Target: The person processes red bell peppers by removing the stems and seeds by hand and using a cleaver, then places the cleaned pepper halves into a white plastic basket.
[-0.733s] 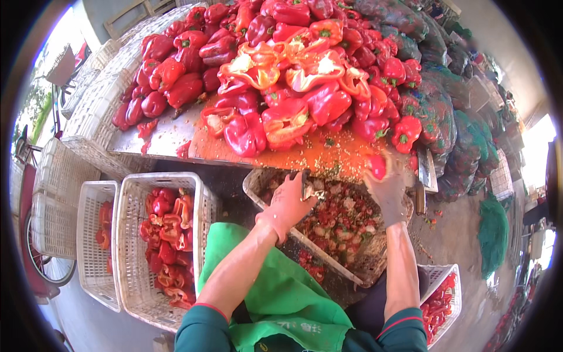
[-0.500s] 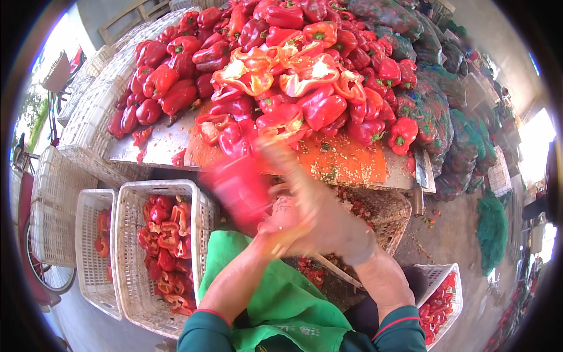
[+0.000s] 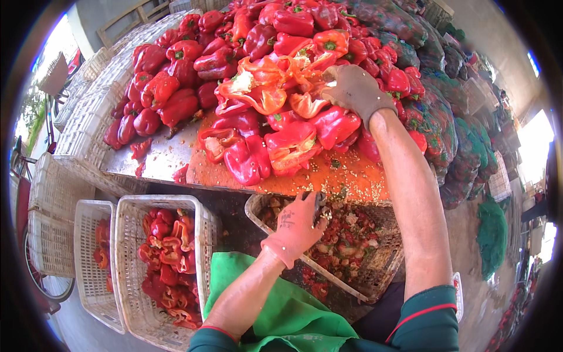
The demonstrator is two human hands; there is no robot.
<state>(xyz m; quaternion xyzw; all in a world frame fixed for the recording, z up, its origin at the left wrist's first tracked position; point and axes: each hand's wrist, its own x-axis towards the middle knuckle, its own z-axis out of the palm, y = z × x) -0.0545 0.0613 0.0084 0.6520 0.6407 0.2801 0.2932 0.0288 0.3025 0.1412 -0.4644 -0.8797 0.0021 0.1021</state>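
Cut peppers [image 3: 308, 105] lie on the heap [image 3: 261, 41], likely light, slick, crisp and easily split, best held round the outer wall; the right hand [image 3: 355, 91] bends its fingers over them, whether pinching I cannot tell; the left hand [image 3: 295, 227] curls its fingers round a dark thing [image 3: 319, 202]

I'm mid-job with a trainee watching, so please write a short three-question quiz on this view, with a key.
1. True or false: the glove on the left hand is green.
2. Where is the right hand?
A) Inside a white crate
B) At the pepper pile
C) On the green apron
3. What small bits lie scattered on the orange board?

Key: 1. False, it is pink. 2. B. 3. Pale seeds.
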